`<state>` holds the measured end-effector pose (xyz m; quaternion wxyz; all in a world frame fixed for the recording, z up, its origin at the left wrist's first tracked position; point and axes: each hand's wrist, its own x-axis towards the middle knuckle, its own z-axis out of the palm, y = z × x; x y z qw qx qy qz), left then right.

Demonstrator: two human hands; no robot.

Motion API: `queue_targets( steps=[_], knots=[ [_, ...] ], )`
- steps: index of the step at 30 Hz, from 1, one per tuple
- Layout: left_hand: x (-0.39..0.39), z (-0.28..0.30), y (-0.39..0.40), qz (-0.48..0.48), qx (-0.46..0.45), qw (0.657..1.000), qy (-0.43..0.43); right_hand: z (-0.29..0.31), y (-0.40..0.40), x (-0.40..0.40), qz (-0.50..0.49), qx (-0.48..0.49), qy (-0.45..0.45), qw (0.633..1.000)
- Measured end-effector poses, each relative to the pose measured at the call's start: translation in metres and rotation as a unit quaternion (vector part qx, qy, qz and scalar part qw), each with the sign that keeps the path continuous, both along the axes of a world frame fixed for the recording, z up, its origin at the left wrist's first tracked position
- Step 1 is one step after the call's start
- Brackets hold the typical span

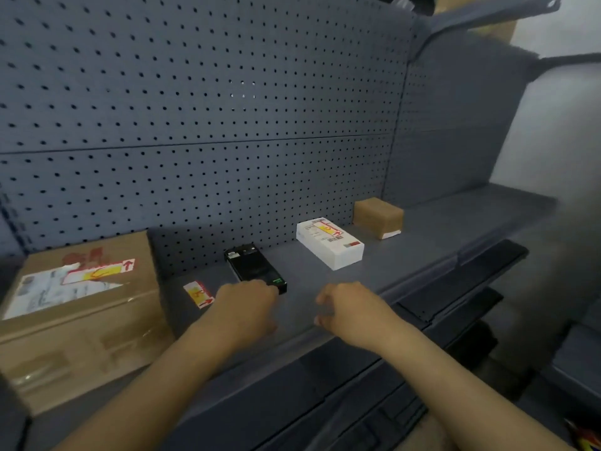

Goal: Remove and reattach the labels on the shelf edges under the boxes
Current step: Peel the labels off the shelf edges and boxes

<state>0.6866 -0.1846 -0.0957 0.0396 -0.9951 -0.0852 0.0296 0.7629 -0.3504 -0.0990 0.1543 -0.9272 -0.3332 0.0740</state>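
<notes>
A grey shelf (439, 236) carries a large cardboard box (81, 307) at the left, a black box (253, 265), a white box (330, 244) and a small brown box (377, 216). A loose yellow-and-red label (198, 294) lies flat on the shelf between the cardboard box and the black box. My left hand (244, 307) hovers just right of that label, fingers curled, touching the near end of the black box. My right hand (351, 307) rests over the shelf near its front edge, fingers curled; whether it holds anything I cannot tell.
A perforated grey back panel (211, 109) rises behind the shelf. Dark label rails (461, 278) run along the shelf's front edge. Another shelf bracket (487, 14) sits at top right. Lower shelves show at the bottom right.
</notes>
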Motion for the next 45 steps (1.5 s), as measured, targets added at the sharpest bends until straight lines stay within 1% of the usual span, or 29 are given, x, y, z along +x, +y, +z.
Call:
queue_targets(
  steps=[4,9,14,16,19,22,25,29,33,39,45],
  knots=[
    [0.011,-0.001,-0.001,0.071,0.006,0.997,0.004,0.002,0.007,0.032,0.074,-0.011,-0.001,0.997],
    [-0.003,-0.003,0.008,0.163,0.005,0.987,0.0,0.002,0.033,0.048,0.167,0.003,-0.005,0.986],
    [-0.025,-0.012,0.032,0.211,-0.023,0.977,0.018,-0.005,0.082,0.043,0.236,0.004,0.004,0.972],
    [-0.031,-0.016,0.039,0.219,-0.037,0.975,0.022,-0.01,0.107,0.04,0.248,0.008,0.015,0.969],
    [-0.04,-0.022,0.045,0.217,-0.038,0.975,0.024,-0.018,0.148,0.036,0.233,0.018,0.049,0.971],
    [-0.047,-0.03,0.045,0.199,-0.025,0.979,0.029,-0.03,0.194,0.033,0.198,-0.002,0.082,0.977],
    [-0.053,-0.034,0.048,0.18,-0.002,0.983,0.035,-0.044,0.235,0.032,0.149,-0.045,0.082,0.984],
    [-0.061,-0.035,0.058,0.163,-0.008,0.985,0.057,-0.062,0.271,0.037,0.073,-0.085,0.062,0.992],
    [-0.066,-0.037,0.065,0.162,-0.033,0.985,0.044,-0.074,0.287,0.043,0.052,-0.108,0.051,0.991],
    [-0.068,-0.04,0.068,0.158,-0.033,0.986,0.034,-0.062,0.289,0.044,0.06,-0.189,0.102,0.975],
    [-0.071,-0.037,0.067,0.167,-0.045,0.984,0.03,-0.061,0.279,0.047,0.065,-0.168,0.115,0.977]
  ],
)
